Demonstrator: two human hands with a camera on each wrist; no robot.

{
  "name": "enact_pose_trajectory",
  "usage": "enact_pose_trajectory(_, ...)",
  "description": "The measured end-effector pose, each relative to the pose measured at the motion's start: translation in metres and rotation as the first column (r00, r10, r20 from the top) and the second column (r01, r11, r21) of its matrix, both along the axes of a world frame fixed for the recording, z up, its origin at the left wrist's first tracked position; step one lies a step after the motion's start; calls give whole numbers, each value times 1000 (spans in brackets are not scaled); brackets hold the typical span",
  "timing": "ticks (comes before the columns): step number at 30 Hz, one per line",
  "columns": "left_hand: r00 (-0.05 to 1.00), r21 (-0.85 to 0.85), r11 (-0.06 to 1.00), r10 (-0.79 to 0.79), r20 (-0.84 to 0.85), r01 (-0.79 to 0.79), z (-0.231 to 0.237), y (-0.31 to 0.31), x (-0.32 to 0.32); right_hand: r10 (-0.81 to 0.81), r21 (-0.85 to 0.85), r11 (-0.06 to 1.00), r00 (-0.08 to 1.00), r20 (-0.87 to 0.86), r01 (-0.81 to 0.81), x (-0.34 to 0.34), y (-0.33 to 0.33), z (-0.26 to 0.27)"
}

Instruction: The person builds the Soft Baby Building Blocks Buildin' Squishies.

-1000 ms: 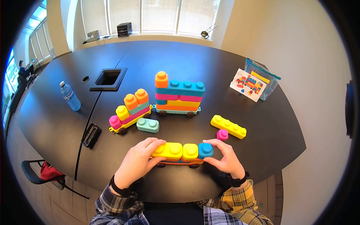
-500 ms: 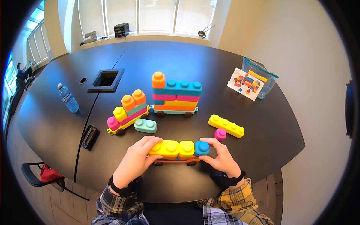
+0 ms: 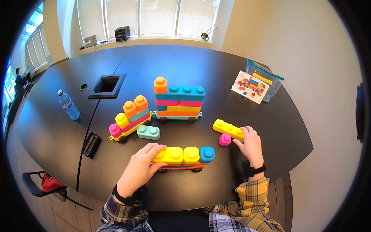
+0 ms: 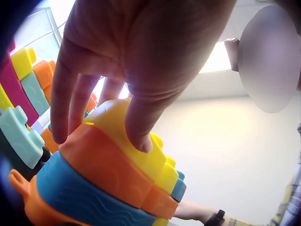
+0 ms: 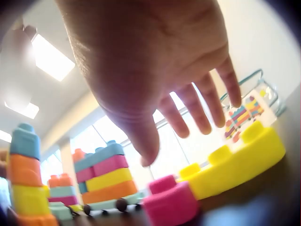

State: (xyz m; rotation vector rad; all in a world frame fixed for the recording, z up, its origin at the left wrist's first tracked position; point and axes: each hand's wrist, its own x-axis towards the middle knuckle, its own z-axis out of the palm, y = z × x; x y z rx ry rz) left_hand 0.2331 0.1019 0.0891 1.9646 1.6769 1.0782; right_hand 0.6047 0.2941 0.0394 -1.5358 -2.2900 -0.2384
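My left hand (image 3: 140,165) grips the left end of a yellow block (image 3: 174,155) on top of a toy train car, thumb on the near side and fingers on the far side. Beside that block on the car sit a small yellow block (image 3: 191,154) and a blue block (image 3: 207,154). The car's orange and blue layers (image 4: 103,165) show below in the left wrist view. My right hand (image 3: 252,144), fingers spread and loosely bent, hovers at the right end of a long yellow block (image 5: 235,165). A small pink block (image 5: 170,205) lies just left of it.
Two linked train cars stand behind: a yellow-based one (image 3: 131,120) and a taller teal-based one (image 3: 179,103). A mint block (image 3: 148,132) lies before them. Left are a water bottle (image 3: 68,105) and a black holder (image 3: 91,145). A picture card (image 3: 250,87) leans on a clear bag (image 3: 275,83).
My right hand has let go of the blue block and moved right and away from me to the long yellow block. My left hand keeps its grip on the car's yellow block.
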Motion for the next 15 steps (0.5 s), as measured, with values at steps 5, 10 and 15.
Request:
enact_pose_trajectory(5,1000,35,999,2,-21,-2,-2,0,0,-14,-178,984,1000,-3,13,28,23,-21)
enact_pose_trajectory(10,999,37,999,-2,-37,3,-1,1,2,-41,-237,971,999,-6,39,28,29,-12)
enact_pose_trajectory(15,999,50,999,13,-51,-10,0,0,2,25,-178,982,985,-171,-56,24,25,1)
